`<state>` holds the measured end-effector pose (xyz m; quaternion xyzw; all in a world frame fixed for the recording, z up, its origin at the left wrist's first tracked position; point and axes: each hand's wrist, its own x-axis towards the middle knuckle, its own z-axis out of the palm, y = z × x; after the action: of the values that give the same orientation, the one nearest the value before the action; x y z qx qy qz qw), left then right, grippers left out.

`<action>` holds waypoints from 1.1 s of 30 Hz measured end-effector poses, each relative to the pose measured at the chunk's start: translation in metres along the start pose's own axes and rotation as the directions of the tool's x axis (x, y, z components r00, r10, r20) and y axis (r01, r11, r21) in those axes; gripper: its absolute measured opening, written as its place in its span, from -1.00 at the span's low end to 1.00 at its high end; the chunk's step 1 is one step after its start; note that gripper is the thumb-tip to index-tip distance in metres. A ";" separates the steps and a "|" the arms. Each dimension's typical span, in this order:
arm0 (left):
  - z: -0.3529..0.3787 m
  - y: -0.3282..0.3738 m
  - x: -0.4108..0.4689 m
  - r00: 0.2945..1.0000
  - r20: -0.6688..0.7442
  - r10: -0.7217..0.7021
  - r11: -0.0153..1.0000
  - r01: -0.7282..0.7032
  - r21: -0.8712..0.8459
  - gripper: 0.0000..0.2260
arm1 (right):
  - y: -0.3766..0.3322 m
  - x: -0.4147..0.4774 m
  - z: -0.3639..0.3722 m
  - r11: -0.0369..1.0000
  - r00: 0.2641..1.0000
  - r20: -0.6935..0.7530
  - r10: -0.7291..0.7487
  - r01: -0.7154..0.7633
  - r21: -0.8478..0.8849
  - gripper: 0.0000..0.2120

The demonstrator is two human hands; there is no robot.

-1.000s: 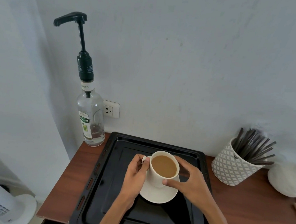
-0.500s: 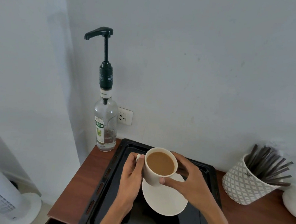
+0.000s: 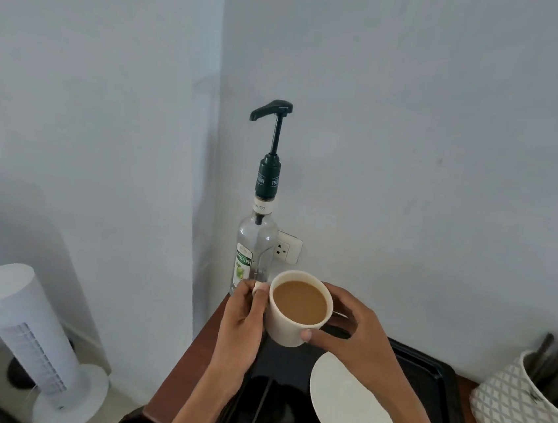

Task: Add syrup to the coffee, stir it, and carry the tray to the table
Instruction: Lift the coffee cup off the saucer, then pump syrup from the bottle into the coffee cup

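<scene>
A white cup of milky coffee hangs in the air in front of the clear syrup bottle. My left hand pinches the cup's handle and my right hand wraps its right side. The bottle's dark green pump stands tall above the cup, its spout pointing left. Below, the white saucer lies bare on the black tray, which rests on the brown wooden counter.
A white patterned pot of dark stir sticks stands at the right on the counter. A wall socket sits behind the bottle. A white tower fan stands on the floor at the left, past the counter's edge.
Both hands have lifted the cup off the saucer and carried it up and left toward the syrup bottle. The saucer stays on the tray. My view has swung left.
</scene>
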<state>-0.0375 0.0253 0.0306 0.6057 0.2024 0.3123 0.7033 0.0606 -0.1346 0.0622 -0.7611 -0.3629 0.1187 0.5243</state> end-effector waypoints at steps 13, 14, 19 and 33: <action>-0.051 0.050 0.029 0.988 -0.127 0.089 0.995 -0.084 0.046 -0.75 | -0.053 0.047 0.042 0.995 0.994 0.036 -0.099 0.099 0.021 -0.40; -0.053 0.053 0.032 0.986 -0.135 0.095 0.995 -0.089 0.048 -0.75 | -0.057 0.050 0.044 0.994 0.993 0.039 -0.109 0.108 0.018 -0.40; -0.063 0.071 0.045 0.984 -0.135 0.118 0.993 -0.114 0.041 -0.73 | -0.077 0.066 0.048 0.991 0.989 0.057 -0.136 0.135 0.014 -0.44; -0.069 0.110 0.079 0.983 -0.103 0.151 0.988 -0.152 -0.002 -0.73 | -0.184 0.147 -0.036 0.964 0.940 -0.241 -0.242 0.204 -0.173 -0.74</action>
<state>-0.0477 0.1374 0.1331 0.5990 0.1898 0.3966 0.6692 0.1059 -0.0269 0.2697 -0.7603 -0.3828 -0.0691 0.5202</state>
